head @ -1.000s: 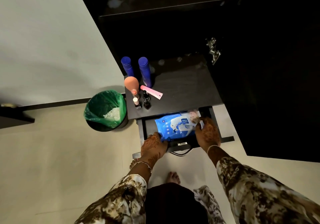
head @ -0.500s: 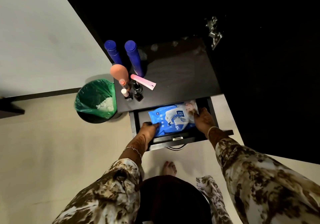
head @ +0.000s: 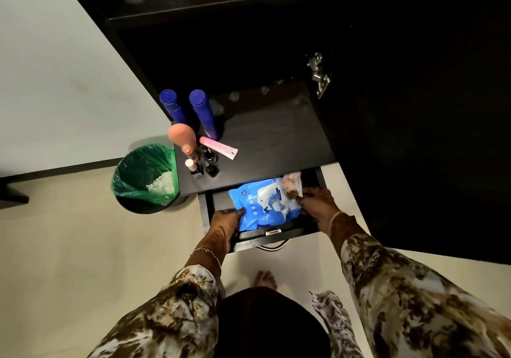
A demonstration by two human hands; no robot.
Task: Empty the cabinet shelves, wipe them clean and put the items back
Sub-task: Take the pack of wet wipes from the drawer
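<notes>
A blue wet-wipes pack (head: pixel 262 202) lies inside the open black drawer (head: pixel 260 240) under the cabinet's shelf. My left hand (head: pixel 225 220) grips the pack's near left corner. My right hand (head: pixel 313 201) holds its right edge, next to a pale patterned item (head: pixel 291 182) at the pack's far right. On the dark shelf (head: pixel 276 136) stand two blue spray cans (head: pixel 203 114), an orange sponge on a bottle (head: pixel 182 136), small nail polish bottles (head: pixel 204 164) and a lying pink tube (head: pixel 218 147).
A black bin with a green liner (head: pixel 143 177) stands on the floor left of the cabinet. The open cabinet door with a metal hinge (head: pixel 319 74) is at the right. My bare foot (head: pixel 265 280) is on the pale floor below the drawer.
My left hand moved from the drawer's front edge into the drawer onto the pack's left corner. The pack has settled lower inside the drawer, both hands on it.
</notes>
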